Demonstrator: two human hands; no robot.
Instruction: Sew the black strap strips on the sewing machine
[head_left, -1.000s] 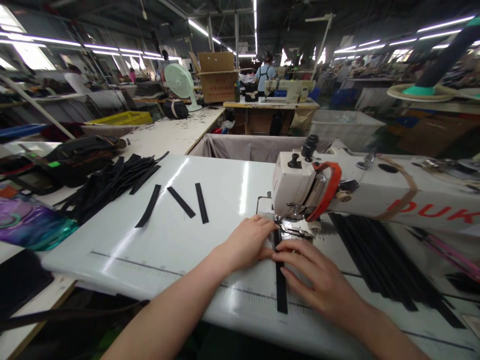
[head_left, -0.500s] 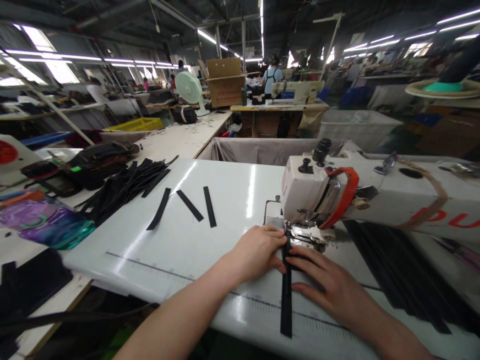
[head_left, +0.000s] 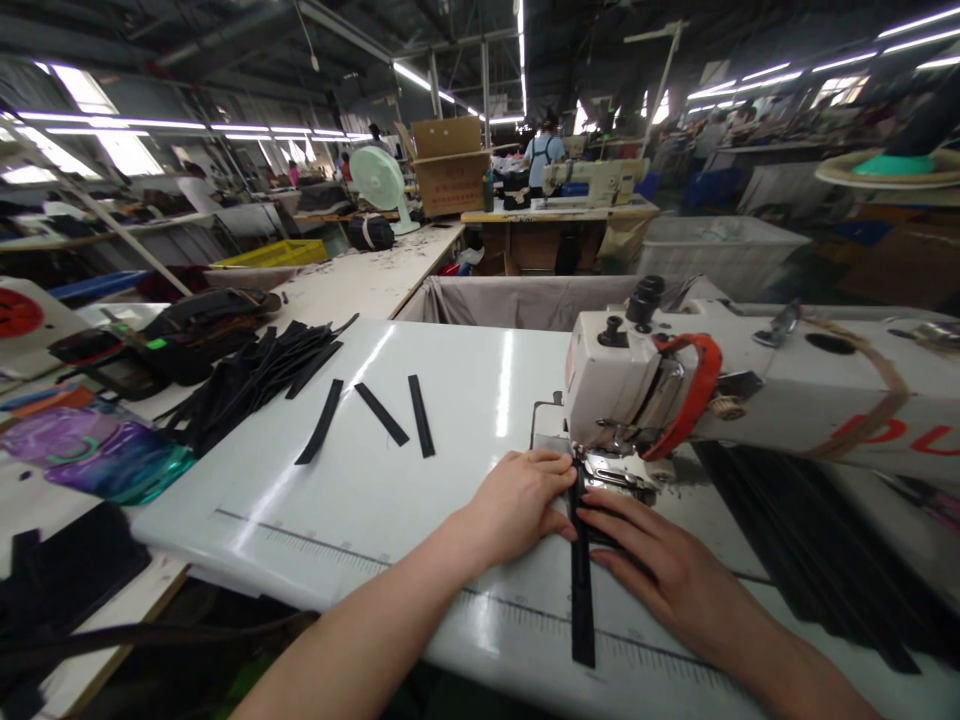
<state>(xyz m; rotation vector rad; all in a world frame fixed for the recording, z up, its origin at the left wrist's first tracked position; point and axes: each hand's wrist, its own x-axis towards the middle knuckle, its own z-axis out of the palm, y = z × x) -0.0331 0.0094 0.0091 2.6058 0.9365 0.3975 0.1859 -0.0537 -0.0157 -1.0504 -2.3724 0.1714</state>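
Observation:
A black strip (head_left: pixel 581 600) lies lengthwise under the needle area of the white sewing machine (head_left: pixel 611 375), its near end reaching past the printed ruler. My left hand (head_left: pixel 519 500) rests on the strip's left edge close to the presser foot, fingers spread a little. From the right, my right hand (head_left: pixel 649 550) lies with fingers apart, fingertips touching the strip. Neither hand grasps it. Something dark shows beneath my right fingers; its shape is partly hidden. Three short black strips (head_left: pixel 381 414) lie apart on the white tabletop (head_left: pixel 315 560).
A heap of black strips (head_left: pixel 255 380) sits at the table's left edge, beside a shiny purple-teal pouch (head_left: pixel 97 450). Long black strips (head_left: pixel 810 550) lie right of the machine. Farther back are a green fan (head_left: pixel 379 180), a cardboard box (head_left: pixel 450 165) and a person (head_left: pixel 541 158).
The near end of the strip has swung slightly right and moved a little toward the machine. My right fingers have shifted slightly, and a dark piece now shows beneath them.

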